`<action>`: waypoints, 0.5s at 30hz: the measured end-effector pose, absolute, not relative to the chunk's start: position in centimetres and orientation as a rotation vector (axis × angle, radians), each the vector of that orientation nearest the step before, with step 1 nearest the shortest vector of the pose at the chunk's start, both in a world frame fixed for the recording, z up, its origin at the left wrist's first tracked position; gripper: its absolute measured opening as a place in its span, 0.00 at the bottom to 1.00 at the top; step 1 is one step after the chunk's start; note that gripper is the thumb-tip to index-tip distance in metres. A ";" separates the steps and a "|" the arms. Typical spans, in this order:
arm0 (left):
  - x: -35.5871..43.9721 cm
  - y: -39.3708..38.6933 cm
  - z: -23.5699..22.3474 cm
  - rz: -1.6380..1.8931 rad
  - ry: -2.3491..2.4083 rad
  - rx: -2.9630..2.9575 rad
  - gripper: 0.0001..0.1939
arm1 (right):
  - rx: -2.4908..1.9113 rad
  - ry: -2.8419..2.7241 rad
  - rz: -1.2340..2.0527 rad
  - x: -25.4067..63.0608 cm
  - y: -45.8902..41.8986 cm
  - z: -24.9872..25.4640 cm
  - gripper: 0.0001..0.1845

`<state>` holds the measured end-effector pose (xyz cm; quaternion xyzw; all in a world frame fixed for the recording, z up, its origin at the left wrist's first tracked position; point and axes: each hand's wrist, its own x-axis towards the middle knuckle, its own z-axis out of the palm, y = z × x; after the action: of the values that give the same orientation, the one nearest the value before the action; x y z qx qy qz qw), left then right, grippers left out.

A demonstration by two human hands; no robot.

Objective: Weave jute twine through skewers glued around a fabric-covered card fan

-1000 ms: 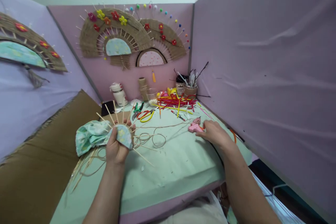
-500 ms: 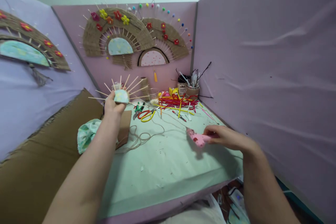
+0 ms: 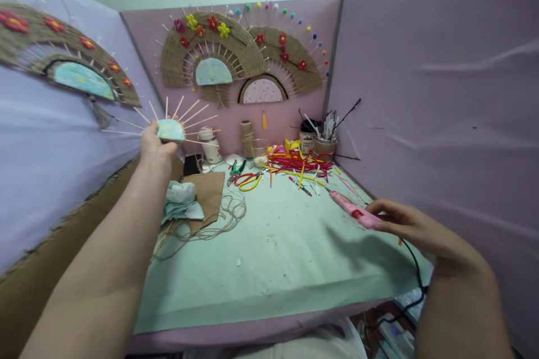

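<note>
My left hand (image 3: 156,143) is raised on the left, closed on a small half-round fan piece (image 3: 170,130) covered in pale blue-green fabric. Thin wooden sticks fan out from its curved edge. On the right, my right hand (image 3: 400,221) grips a pink hot glue gun (image 3: 352,210) above the table, nozzle pointing to the far left. A dark cord trails from the glue gun over the table edge. Below my left hand lie crumpled green fabric (image 3: 181,202), a piece of brown cardboard (image 3: 210,193) and loose twine (image 3: 229,213).
Green-handled pruners (image 3: 237,168), pliers (image 3: 251,179) and red pipe cleaners (image 3: 298,164) lie at the back of the table. A twine spool (image 3: 247,137), a white jar (image 3: 210,146) and a container of sticks (image 3: 324,148) stand there. Finished fans (image 3: 172,61) hang on the back wall.
My left hand has moved left and up with the fan piece. My right hand has shifted right with the glue gun, whose nozzle now shows clearly. The view has turned slightly left.
</note>
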<state>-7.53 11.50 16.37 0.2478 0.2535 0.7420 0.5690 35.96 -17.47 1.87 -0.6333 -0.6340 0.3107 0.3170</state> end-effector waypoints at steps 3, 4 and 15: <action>-7.4 8.6 16.3 1.717 0.531 0.662 0.13 | -1.967 -1.748 0.599 36.1 -15.1 -0.9 0.17; -7.3 7.3 16.3 1.690 0.524 0.672 0.12 | -2.087 -1.760 0.505 36.1 -14.4 -1.9 0.14; -3.5 -5.2 11.8 1.359 0.455 0.680 0.12 | -1.287 -1.802 0.396 22.9 -9.6 4.9 0.30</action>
<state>-3.53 -5.18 11.76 0.3053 0.2046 0.6106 0.7015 22.88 -9.59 4.89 -0.5160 -0.7229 0.1586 0.4313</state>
